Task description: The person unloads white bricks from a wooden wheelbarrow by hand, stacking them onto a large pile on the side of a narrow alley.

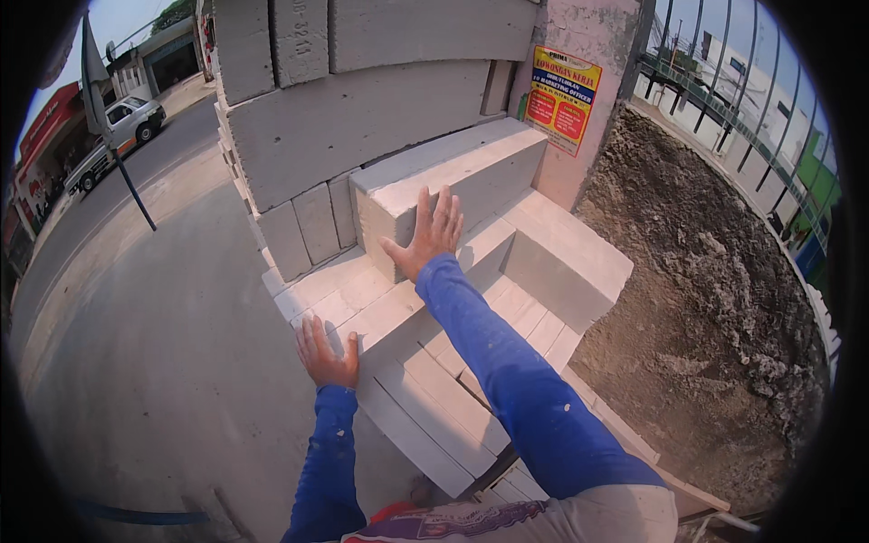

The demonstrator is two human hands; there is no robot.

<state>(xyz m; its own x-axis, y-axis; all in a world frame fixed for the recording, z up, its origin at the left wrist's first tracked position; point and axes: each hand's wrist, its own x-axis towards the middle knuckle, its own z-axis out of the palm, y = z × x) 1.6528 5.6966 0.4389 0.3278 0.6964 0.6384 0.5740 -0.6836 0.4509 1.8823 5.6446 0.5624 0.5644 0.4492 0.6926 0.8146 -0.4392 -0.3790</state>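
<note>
My right hand (430, 233) lies with spread fingers against the near face of a long pale concrete block (507, 172), close to its left end. That block rests on a lower row of blocks (348, 294), up against the taller stack behind. My left hand (328, 355) is at the left corner of the lower row, its fingers stretched out and its thumb apart. The fingertips appear to touch the block edge there. Neither hand is wrapped round anything. To the right another block (570, 258) sits crosswise at the end of the row.
A tall stack of grey blocks (362, 118) stands behind. Lower blocks (434, 398) form steps near my body. Rough soil (697, 308) slopes at the right beside a pillar with a poster (563, 100). Pavement (163, 344), a pole (136, 190) and a silver pickup (127, 127) are on the left.
</note>
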